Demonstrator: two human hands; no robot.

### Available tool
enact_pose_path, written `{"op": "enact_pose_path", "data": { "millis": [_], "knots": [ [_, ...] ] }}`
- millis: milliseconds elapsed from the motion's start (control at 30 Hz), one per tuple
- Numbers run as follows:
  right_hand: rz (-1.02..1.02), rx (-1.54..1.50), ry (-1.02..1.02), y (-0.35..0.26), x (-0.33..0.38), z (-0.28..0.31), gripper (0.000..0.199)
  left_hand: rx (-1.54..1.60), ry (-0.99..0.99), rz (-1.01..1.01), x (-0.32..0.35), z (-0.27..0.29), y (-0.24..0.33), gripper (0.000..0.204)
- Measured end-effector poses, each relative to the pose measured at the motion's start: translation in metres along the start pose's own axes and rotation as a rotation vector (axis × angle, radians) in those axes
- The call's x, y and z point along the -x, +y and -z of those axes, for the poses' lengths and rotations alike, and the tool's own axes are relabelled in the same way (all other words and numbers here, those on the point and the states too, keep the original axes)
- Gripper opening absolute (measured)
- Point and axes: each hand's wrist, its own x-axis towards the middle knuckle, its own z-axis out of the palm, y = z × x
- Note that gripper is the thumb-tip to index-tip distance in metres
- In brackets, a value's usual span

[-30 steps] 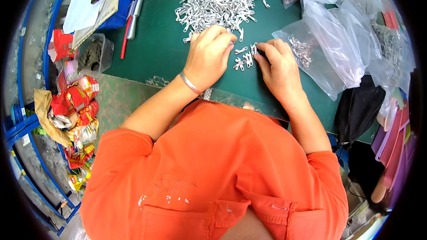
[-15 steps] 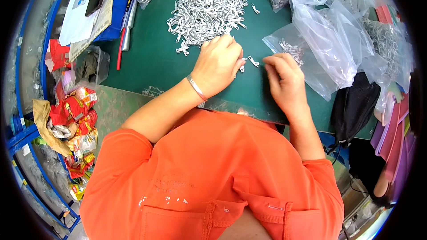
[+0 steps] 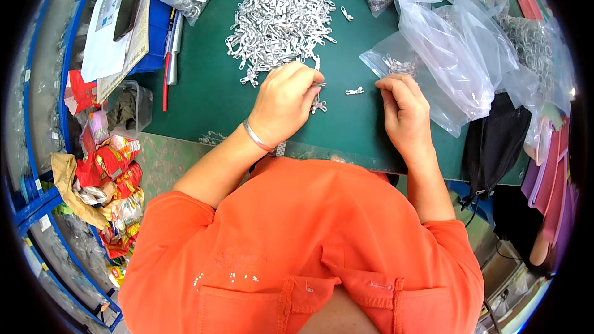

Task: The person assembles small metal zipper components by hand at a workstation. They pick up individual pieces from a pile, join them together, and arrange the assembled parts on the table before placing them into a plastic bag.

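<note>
Nearest the camera is the person's orange shirt point(image 3: 309, 235), from which both forearms reach up onto the green bench point(image 3: 204, 96); the left hand point(image 3: 284, 104), with a thin silver bangle point(image 3: 257, 137) at the wrist, has its fingers curled around a few small silver metal clips point(image 3: 318, 106) that show at its fingertips; the right hand point(image 3: 405, 111) is bent inward with fingers pinched together, but whether they grasp anything I cannot tell; between the two hands a single loose clip point(image 3: 354, 91) lies on the bench, touching neither; just beyond the left hand spreads the large heap of clips point(image 3: 281, 15); clear plastic bags point(image 3: 451, 55) lie beyond the right hand; at far left stand a clear container point(image 3: 127, 108) and papers point(image 3: 111, 25).
</note>
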Motion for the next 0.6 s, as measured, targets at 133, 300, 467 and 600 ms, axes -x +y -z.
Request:
{"op": "enact_pose_path", "data": {
  "millis": [133, 300, 467, 600],
  "knots": [
    [0.017, 0.003, -0.023, -0.005, 0.001, -0.002, 0.013, 0.062, 0.012, 0.029, 0.003, 0.003, 0.007, 0.017],
    [0.060, -0.002, -0.049, -0.007, -0.010, -0.008, 0.013, 0.127, 0.073, 0.024, 0.007, 0.009, 0.006, 0.017],
    [0.257, 0.045, -0.108, -0.022, -0.043, -0.027, 0.016, 0.190, 0.054, 0.153, 0.011, 0.014, 0.003, 0.015],
    [0.395, 0.078, -0.209, -0.015, -0.063, -0.056, 0.020, 0.226, 0.081, 0.277, 0.011, 0.013, 0.006, 0.012]
  ]
}}
